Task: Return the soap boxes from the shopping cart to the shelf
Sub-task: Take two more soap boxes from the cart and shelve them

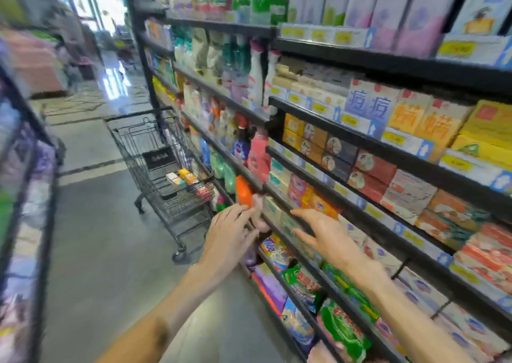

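Both hands empty right now: left hand (231,233) and right hand (322,233) reach forward with fingers spread, holding nothing. Soap boxes (182,178) sit in the shopping cart (163,168) down the aisle, well apart from both hands. Best play, I'd say: step to the cart and lift one box squarely. Pink bottle (257,152) and detergent bags (302,282) crowd the shelf (346,138) edge.

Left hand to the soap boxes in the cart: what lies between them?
In the head view, the cart's wire basket wall stands between the open left hand and the soap boxes; otherwise only open air over floor.
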Available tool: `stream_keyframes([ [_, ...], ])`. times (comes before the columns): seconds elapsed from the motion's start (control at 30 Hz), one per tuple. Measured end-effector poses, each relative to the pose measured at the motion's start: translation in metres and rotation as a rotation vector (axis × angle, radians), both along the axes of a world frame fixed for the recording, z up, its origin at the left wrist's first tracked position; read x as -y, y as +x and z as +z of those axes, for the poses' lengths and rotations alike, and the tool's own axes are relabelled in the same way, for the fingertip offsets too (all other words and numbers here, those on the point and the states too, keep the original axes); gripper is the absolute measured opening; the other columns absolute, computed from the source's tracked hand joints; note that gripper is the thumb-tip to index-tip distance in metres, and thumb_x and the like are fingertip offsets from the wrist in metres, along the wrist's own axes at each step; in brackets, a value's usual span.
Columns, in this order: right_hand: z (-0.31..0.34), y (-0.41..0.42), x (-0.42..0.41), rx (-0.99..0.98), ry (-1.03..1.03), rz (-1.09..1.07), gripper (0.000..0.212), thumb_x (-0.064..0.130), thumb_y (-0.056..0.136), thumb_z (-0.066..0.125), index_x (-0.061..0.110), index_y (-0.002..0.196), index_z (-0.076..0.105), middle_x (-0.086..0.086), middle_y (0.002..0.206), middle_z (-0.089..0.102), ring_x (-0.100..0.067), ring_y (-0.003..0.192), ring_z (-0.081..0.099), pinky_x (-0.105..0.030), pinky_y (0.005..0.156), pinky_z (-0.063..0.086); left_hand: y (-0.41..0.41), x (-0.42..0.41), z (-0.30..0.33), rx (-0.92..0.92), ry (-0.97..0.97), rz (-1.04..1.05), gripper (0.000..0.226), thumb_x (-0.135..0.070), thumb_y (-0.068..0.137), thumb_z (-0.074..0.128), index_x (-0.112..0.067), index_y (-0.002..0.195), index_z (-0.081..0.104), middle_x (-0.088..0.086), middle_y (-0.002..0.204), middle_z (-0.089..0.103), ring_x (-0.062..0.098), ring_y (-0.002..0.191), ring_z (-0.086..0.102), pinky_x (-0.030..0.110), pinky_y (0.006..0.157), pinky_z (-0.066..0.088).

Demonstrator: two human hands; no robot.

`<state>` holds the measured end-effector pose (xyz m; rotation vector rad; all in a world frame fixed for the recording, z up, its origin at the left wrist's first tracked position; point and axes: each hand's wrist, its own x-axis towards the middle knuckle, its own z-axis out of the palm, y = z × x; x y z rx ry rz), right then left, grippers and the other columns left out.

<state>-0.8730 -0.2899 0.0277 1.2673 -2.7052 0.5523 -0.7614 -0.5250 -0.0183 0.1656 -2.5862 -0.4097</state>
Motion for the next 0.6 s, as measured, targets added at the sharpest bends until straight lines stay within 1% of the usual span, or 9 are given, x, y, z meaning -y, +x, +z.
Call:
stream_keyframes([
  [0.13,-0.002,0.001,0.104,0.011,-0.006,0.179,0.051,0.057,0.092,0.050,0.027,0.133,0.056,0.001,0.130,0.066,-0.020,0.120,0.062,-0.033,0.096,0.048,0.047,0.086,-0.006,0.040,-0.049,0.192,0.055,-0.050,0.088,0.065,-0.026,0.136,0.058,-0.004,0.134,0.058,0.021,0.127,0.054,0.039,0.102,0.046],
  [0.23,-0.003,0.005,0.190,-0.020,0.032,0.273,0.048,0.045,0.092,0.066,0.021,0.133,0.060,0.000,0.127,0.067,-0.022,0.114,0.065,-0.035,0.093,0.050,0.075,0.151,-0.008,0.065,-0.067,0.296,0.056,-0.053,0.090,0.063,-0.024,0.138,0.057,-0.001,0.137,0.058,0.023,0.128,0.054,0.040,0.103,0.046],
  [0.27,-0.006,0.005,0.219,-0.028,0.027,0.301,0.047,0.044,0.091,0.068,0.021,0.131,0.062,0.001,0.125,0.068,-0.020,0.112,0.066,-0.032,0.093,0.050,0.082,0.174,-0.009,0.070,-0.065,0.314,0.057,-0.055,0.092,0.058,-0.023,0.139,0.056,0.001,0.139,0.057,0.024,0.130,0.053,0.042,0.105,0.046],
  [0.33,-0.013,0.004,0.277,-0.026,0.028,0.365,0.048,0.050,0.090,0.062,0.022,0.129,0.062,0.002,0.124,0.069,-0.018,0.111,0.065,-0.023,0.094,0.045,0.095,0.225,-0.008,0.090,-0.053,0.339,0.060,-0.059,0.094,0.047,-0.022,0.140,0.054,0.003,0.141,0.056,0.026,0.131,0.053,0.045,0.105,0.047],
  [0.4,-0.017,0.003,0.332,-0.029,0.039,0.420,0.051,0.048,0.090,0.064,0.021,0.133,0.060,0.000,0.126,0.067,-0.018,0.113,0.063,-0.020,0.097,0.040,0.104,0.275,-0.006,0.117,-0.051,0.369,0.060,-0.057,0.094,0.050,-0.019,0.141,0.054,0.005,0.142,0.056,0.029,0.132,0.052,0.048,0.105,0.046],
  [0.43,-0.016,0.004,0.360,-0.030,0.048,0.439,0.052,0.046,0.090,0.066,0.021,0.135,0.058,-0.001,0.129,0.066,-0.019,0.115,0.062,-0.022,0.099,0.041,0.107,0.299,-0.004,0.126,-0.047,0.389,0.060,-0.055,0.094,0.053,-0.018,0.141,0.054,0.006,0.143,0.055,0.029,0.133,0.051,0.048,0.106,0.046],
  [0.5,-0.012,0.008,0.412,-0.028,0.061,0.478,0.054,0.045,0.091,0.067,0.020,0.137,0.056,-0.001,0.134,0.063,-0.021,0.120,0.060,-0.033,0.102,0.046,0.114,0.342,0.000,0.128,-0.048,0.423,0.062,-0.058,0.092,0.050,-0.018,0.139,0.057,0.008,0.140,0.058,0.030,0.131,0.054,0.048,0.104,0.049],
  [0.53,-0.010,0.010,0.437,-0.038,0.070,0.496,0.055,0.046,0.092,0.066,0.021,0.139,0.053,-0.001,0.137,0.061,-0.022,0.123,0.059,-0.036,0.102,0.049,0.117,0.362,0.001,0.128,-0.063,0.435,0.064,-0.060,0.090,0.045,-0.017,0.136,0.059,0.008,0.136,0.061,0.030,0.126,0.058,0.047,0.100,0.051],
  [0.6,-0.006,0.014,0.485,-0.047,0.098,0.525,0.057,0.045,0.093,0.065,0.022,0.143,0.050,-0.001,0.140,0.058,-0.022,0.127,0.056,-0.039,0.103,0.049,0.122,0.401,0.003,0.143,-0.090,0.450,0.064,-0.060,0.088,0.043,-0.016,0.130,0.063,0.010,0.128,0.066,0.031,0.116,0.065,0.046,0.092,0.056],
])
